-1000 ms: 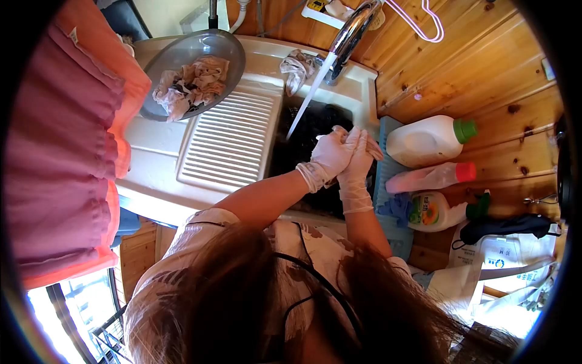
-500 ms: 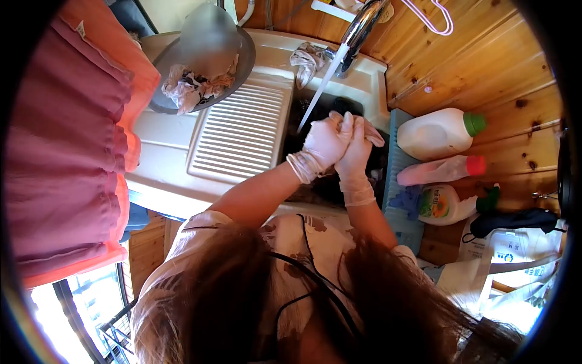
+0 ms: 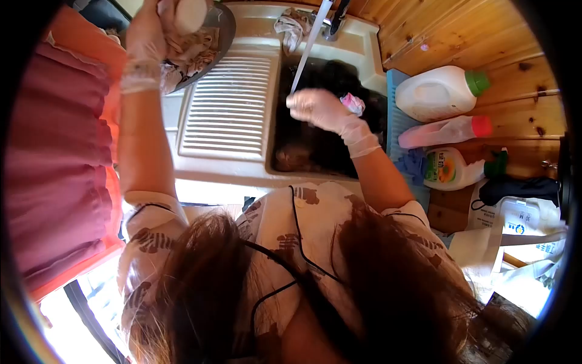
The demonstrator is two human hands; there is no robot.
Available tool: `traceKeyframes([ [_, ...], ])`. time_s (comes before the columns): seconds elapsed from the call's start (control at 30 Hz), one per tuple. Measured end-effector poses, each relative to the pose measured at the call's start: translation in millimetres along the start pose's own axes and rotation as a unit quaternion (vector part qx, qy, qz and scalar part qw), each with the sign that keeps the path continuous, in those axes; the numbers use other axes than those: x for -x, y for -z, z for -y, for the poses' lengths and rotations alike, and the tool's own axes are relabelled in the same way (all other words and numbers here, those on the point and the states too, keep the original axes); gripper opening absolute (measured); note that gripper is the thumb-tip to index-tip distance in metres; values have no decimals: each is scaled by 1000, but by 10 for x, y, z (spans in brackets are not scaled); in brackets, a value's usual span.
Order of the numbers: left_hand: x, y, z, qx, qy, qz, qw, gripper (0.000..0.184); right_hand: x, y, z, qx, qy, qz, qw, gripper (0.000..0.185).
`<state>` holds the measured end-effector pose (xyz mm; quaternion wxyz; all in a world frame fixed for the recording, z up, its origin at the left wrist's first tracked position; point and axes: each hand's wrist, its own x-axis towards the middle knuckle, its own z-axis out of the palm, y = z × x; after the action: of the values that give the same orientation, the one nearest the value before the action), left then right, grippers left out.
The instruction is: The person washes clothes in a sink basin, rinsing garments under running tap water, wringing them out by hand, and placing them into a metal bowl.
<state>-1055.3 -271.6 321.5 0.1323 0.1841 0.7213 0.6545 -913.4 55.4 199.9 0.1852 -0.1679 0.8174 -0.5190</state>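
My left hand (image 3: 145, 39), in a thin pale glove, is over the grey basin (image 3: 227, 30) at the upper left. Its fingers are partly cut off by the top edge and close around a pale rounded thing (image 3: 190, 16), whose kind I cannot make out. Crumpled beige cloths (image 3: 194, 51) lie in the basin below it. My right hand (image 3: 318, 108), also gloved, is over the dark water in the sink (image 3: 273, 121), by the running water stream (image 3: 308, 51). Its blurred fingers are loosely bent, with nothing visible in them. A small pink-and-white thing (image 3: 353, 104) shows beside its wrist.
The ribbed drainboard (image 3: 227, 109) lies left of the sink. A blue shelf (image 3: 397, 91) on the right holds a white bottle with a green cap (image 3: 433, 97), a pink bottle (image 3: 442, 131) and a spray bottle (image 3: 448, 168). A wet cloth (image 3: 293, 27) hangs near the faucet (image 3: 332, 27).
My hands were clasped together over the sink with a cloth between them. The left has swung up and left to the basin; the right has dropped slightly left, over the water.
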Motion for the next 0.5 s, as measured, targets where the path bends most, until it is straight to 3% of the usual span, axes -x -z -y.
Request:
traceKeyframes([
  [0.03,-55,215,182,-169,-39,-44,984,50,-2,-110,-287,136,24,91,986,33],
  [0.07,-112,406,364,-334,-77,-85,936,51,32,-264,-495,152,-45,181,971,46],
  [0.1,-165,564,515,-488,-114,-124,856,51,114,-416,-585,193,-115,215,950,66],
  [0.13,-205,676,621,-627,-147,-158,748,51,124,-612,-953,230,-111,255,933,83],
  [0.17,-175,614,561,-668,-118,-184,711,51,140,-677,-778,288,-150,304,896,95],
  [0.2,-145,552,500,-706,-87,-207,671,51,126,-800,-905,344,-161,311,871,86],
  [0.27,119,-53,9,-600,97,-240,757,55,106,-926,-1117,464,-196,280,817,64],
  [0.33,182,-228,185,-577,-159,-119,793,58,59,-785,-894,325,-279,194,882,51],
  [0.37,214,-304,337,-548,-285,-55,784,60,5,-712,-813,252,-315,147,903,45],
  [0.43,304,-584,634,-329,-191,71,922,63,-32,-679,-1134,171,-234,45,956,35],
  [0.47,358,-808,759,-110,42,128,985,64,-14,-604,-1263,130,-194,-7,972,31],
  [0.5,371,-978,849,-92,126,129,979,64,-40,-408,-1279,34,-156,18,987,26],
])
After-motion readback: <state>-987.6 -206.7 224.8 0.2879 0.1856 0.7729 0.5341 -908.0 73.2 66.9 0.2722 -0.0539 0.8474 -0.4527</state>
